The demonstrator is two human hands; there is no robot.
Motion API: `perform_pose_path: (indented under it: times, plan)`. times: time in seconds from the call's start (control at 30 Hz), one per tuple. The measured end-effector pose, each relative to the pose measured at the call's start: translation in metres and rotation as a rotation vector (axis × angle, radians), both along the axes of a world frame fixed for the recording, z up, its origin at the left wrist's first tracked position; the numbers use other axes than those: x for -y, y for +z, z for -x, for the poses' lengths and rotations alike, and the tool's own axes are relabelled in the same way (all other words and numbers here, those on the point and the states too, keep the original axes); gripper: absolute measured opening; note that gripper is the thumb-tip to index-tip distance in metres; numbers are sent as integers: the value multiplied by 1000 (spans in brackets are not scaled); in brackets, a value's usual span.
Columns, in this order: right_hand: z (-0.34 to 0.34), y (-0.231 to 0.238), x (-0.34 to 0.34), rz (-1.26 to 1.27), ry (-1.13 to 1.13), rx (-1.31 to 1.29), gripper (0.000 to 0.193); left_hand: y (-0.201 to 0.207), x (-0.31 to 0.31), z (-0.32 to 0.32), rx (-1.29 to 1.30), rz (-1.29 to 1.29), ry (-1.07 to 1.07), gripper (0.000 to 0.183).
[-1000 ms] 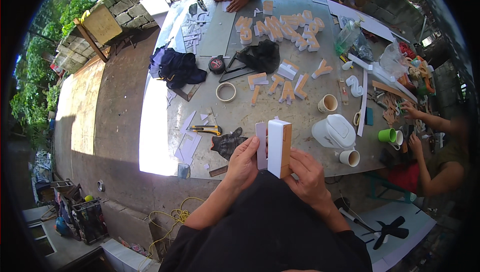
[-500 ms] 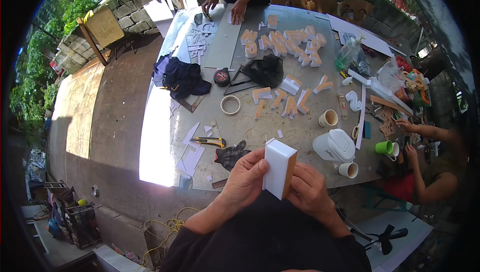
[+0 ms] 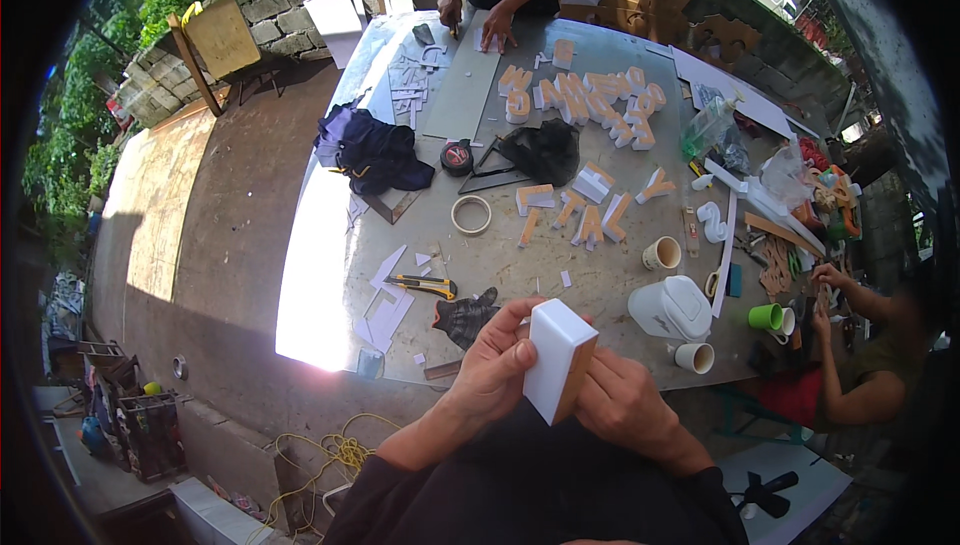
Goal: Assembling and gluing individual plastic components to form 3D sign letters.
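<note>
A white rectangular block (image 3: 552, 350) with a tan side is held up in front of my body, over the near table edge. My left hand (image 3: 495, 360) grips its left side, the thumb lying on the white face. My right hand (image 3: 625, 395) holds the tan side from the right; its fingertips are partly hidden behind the block. Just beyond my left hand lies a dark work glove (image 3: 466, 321). A yellow and black utility knife (image 3: 424, 287) rests next to white offcuts (image 3: 388, 310).
White-and-tan letters (image 3: 590, 100) cover the table's far middle. A tape roll (image 3: 471, 214), tape measure (image 3: 457, 157) and dark cloth (image 3: 370, 150) lie left of centre. At right are a white container (image 3: 668, 307) and cups (image 3: 693, 357). Co-workers' hands (image 3: 497, 29) work across the table and at right.
The block has turned a little in my hands and sits slightly lower. The table appears shifted slightly as the view moved. The far co-worker's hands have moved a little.
</note>
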State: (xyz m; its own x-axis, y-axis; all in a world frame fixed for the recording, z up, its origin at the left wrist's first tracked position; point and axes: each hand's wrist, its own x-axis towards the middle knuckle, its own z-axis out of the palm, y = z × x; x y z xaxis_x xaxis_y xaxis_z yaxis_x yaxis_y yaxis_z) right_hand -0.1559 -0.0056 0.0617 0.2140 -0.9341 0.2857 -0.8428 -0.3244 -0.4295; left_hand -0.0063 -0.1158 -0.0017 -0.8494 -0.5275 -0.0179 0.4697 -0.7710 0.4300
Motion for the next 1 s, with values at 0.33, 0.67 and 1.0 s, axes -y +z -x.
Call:
perform_pose_path:
  times: [0.33,0.67,1.0]
  plan:
    - [4,25,-1,-44,209,162,26,12,26,-19,-153,369,43,62]
    - [13,15,26,-76,96,277,28,6,46,-4,-125,149,91,64]
    - [14,22,34,-71,138,232,32,8,33,-5,-96,259,-29,86]
